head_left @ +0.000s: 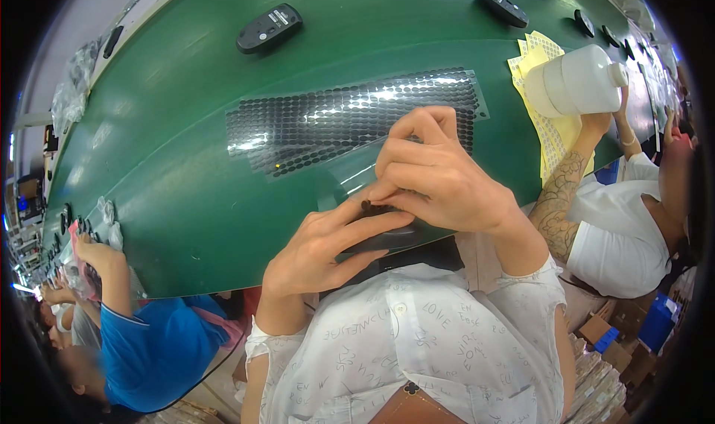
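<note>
My hands meet above the table's near edge. My right hand (pixel 439 174) is closed, its thumb and fingertips pinching a small black pad (pixel 366 206). Close against it, my left hand (pixel 328 245) has its fingers curled over a dark, smooth, mouse-like object (pixel 395 238), mostly hidden beneath them. The left index fingertip lies beside the pad. Just beyond, a clear sheet with rows of black oval pads (pixel 335 118) lies flat. Its bare clear part (pixel 350 172) reaches under my right hand.
Black computer mice (pixel 269 29) (pixel 504 7) lie underside up on the green table (pixel 179 148). At right, yellow sticker sheets (pixel 547 144) lie beside a white plastic bottle (pixel 573 81) near a co-worker's tattooed arm (pixel 562 178). Another co-worker in blue (pixel 164 349) sits at left.
</note>
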{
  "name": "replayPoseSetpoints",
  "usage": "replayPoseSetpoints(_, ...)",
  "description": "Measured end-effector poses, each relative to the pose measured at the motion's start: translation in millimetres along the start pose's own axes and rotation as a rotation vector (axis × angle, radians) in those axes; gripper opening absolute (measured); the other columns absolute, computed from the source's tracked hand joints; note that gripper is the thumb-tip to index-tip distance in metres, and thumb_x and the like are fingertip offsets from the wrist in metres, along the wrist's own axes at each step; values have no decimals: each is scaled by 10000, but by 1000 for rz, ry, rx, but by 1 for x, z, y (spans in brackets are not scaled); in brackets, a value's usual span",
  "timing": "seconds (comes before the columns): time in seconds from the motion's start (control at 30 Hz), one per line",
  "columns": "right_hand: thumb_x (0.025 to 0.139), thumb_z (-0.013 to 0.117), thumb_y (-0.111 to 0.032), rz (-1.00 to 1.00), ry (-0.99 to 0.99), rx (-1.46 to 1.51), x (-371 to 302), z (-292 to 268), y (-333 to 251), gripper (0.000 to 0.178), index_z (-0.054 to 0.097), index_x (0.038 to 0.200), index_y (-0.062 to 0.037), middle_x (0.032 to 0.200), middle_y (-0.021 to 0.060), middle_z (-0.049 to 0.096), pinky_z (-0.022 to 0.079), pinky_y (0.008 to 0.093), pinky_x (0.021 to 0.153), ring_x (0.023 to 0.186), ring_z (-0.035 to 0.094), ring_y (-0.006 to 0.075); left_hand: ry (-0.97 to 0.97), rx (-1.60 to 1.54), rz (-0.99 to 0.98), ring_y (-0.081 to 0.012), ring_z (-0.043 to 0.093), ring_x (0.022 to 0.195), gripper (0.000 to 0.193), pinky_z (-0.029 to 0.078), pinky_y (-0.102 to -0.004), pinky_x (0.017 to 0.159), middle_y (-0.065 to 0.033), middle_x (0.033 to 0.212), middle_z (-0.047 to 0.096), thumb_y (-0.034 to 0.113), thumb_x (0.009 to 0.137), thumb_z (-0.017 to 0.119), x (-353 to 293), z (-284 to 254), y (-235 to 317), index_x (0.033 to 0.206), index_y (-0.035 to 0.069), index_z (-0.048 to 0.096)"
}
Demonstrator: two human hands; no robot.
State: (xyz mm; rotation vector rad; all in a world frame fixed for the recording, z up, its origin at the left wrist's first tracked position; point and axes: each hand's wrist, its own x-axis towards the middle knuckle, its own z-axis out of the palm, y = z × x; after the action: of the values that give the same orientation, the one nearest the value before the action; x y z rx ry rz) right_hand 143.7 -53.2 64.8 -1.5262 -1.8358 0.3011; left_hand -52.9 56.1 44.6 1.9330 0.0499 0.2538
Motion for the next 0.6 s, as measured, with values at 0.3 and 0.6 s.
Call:
replayPoseSetpoints(0.3, 711, 803, -68, 68, 1, 102, -2, -1, 16, 196, 682, 858, -115, 889, -8, 605, 330, 358, 918, 948, 544, 207, 210, -491, -1, -283, 681, 1054, 674, 582, -364, 841, -196, 1300, 589, -42, 805, 728, -2, 13, -23, 1416, 59, 461)
replayPoseSetpoints(0.6, 809, 761, -18, 519, 495, 356, -21, 42, -5, 127, 684, 905, -48, 927, 40, 624, 425, 301, 854, 947, 550, 167, 648, -1115, -386, -222, 605, 1120, 517, 508, -370, 980, -138, 1244, 547, -20, 868, 679, 23, 28, -18, 1314, 29, 421)
